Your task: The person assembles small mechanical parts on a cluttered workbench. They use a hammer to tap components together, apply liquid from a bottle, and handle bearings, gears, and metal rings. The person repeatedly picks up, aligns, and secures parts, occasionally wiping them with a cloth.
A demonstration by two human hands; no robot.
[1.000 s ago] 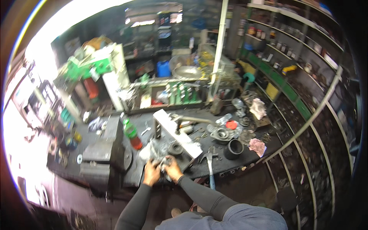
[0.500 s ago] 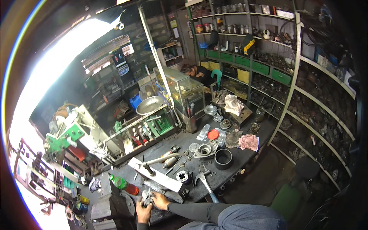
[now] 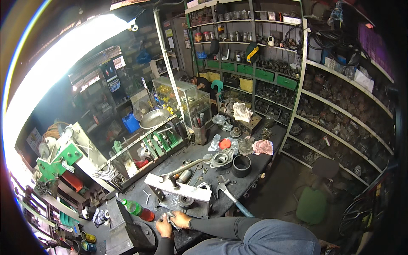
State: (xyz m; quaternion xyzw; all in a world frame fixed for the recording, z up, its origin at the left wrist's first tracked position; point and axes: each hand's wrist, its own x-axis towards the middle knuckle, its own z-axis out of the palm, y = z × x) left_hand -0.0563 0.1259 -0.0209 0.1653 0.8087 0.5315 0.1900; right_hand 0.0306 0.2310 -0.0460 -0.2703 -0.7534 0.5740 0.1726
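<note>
My left hand point(image 3: 164, 227) and my right hand point(image 3: 182, 219) are close together at the near edge of the workbench. Both have their fingers closed around a crumpled-looking grey-white thing point(image 3: 171, 217), mostly hidden by the fingers; it could be a rag or a metal piece. Just left of them lies a green-capped plastic bottle point(image 3: 139, 210) with red liquid. Beyond my hands stands a long white metal bar point(image 3: 180, 190) on supports, with a round metal part point(image 3: 185, 200) by its front side. A claw hammer point(image 3: 236, 202) with a blue grip lies to the right.
A bench vise point(image 3: 123, 229) stands at the near left. Farther along the bench are a black ring point(image 3: 241, 166), a metal housing point(image 3: 221, 159), a red lid point(image 3: 225, 144) and a pink rag point(image 3: 263, 147). Shelves point(image 3: 340, 114) of parts line the right. Another person point(image 3: 203, 85) sits at the back.
The view has turned to the right, so the bench and shelves shift left. My hands stay together around the grey-white thing, and less of it now shows between my fingers.
</note>
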